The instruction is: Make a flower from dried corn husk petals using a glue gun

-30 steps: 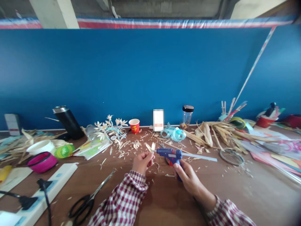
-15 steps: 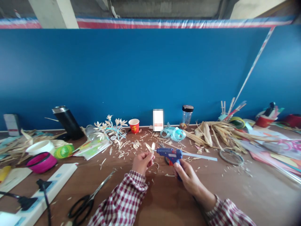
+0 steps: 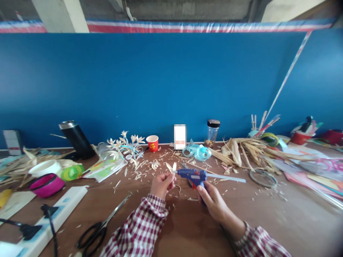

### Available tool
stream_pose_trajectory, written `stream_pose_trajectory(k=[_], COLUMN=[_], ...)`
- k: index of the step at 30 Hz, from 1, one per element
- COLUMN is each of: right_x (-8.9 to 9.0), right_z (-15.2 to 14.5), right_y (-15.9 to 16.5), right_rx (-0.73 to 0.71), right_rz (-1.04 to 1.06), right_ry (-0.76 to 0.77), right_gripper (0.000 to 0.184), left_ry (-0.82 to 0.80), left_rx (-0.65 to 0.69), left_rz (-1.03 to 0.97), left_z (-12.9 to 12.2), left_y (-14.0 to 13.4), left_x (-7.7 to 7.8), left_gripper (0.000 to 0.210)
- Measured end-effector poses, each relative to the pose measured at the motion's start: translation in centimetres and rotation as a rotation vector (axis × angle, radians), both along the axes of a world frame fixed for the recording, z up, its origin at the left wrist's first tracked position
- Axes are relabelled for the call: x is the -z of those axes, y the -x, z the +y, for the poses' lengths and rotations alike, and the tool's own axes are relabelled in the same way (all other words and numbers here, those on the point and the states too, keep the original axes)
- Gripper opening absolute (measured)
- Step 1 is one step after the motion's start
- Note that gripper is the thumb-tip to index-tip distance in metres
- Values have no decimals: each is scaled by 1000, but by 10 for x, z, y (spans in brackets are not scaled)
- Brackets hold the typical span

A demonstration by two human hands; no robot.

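My right hand (image 3: pixel 213 201) is wrapped round the handle of a blue hot glue gun (image 3: pixel 192 175), whose nozzle points left. A pale glue stick (image 3: pixel 227 177) juts from its back end. Between the fingertips of my left hand (image 3: pixel 162 185) is a small husk flower (image 3: pixel 171 167) with pale upright petals. The nozzle tip is at the base of these petals; whether it touches them I cannot tell. Behind my left hand, cream flowers on blue-wrapped stems (image 3: pixel 127 146) lie in a bunch, beside a red paper cup (image 3: pixel 152 143).
Scissors (image 3: pixel 103 226) and a power strip (image 3: pixel 63 210) with plugs lie at the left front. A black flask (image 3: pixel 77 139) leans at the back left. Light blue ribbon (image 3: pixel 198 151), a lidded jar (image 3: pixel 213 132) and dried husks (image 3: pixel 241 151) lie toward the back right. Husk scraps litter the table.
The glue gun and my right hand have shifted very slightly left, toward the flower. My left hand stays in place with its grip unchanged.
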State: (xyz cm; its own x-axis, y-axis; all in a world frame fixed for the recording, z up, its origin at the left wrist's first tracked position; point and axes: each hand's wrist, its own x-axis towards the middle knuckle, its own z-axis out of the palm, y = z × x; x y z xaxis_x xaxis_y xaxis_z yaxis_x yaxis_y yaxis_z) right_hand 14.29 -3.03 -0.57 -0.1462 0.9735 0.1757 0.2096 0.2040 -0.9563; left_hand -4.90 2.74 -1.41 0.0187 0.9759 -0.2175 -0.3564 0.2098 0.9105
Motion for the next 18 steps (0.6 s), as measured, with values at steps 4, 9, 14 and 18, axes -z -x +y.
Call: stream_pose_trajectory(k=[4, 9, 14, 18], right_x=[-1, -5, -12, -14], right_z=[-1, -4, -8, -7], right_y=[-1, -1, 0, 2], right_rx=[-11, 9, 22, -4], right_rz=[15, 42, 7, 12], right_ry=[-2, -20, 6, 10], right_gripper=[38, 38, 40, 39], left_ry=[11, -20, -29, -43], left_rx=[-19, -30, -26, -27], left_rz=[-5, 42, 88, 92], left_z=[0, -1, -1, 1], left_y=[0, -1, 0, 0], left_x=[-2, -4, -2, 2], left_gripper=[33, 26, 24, 27])
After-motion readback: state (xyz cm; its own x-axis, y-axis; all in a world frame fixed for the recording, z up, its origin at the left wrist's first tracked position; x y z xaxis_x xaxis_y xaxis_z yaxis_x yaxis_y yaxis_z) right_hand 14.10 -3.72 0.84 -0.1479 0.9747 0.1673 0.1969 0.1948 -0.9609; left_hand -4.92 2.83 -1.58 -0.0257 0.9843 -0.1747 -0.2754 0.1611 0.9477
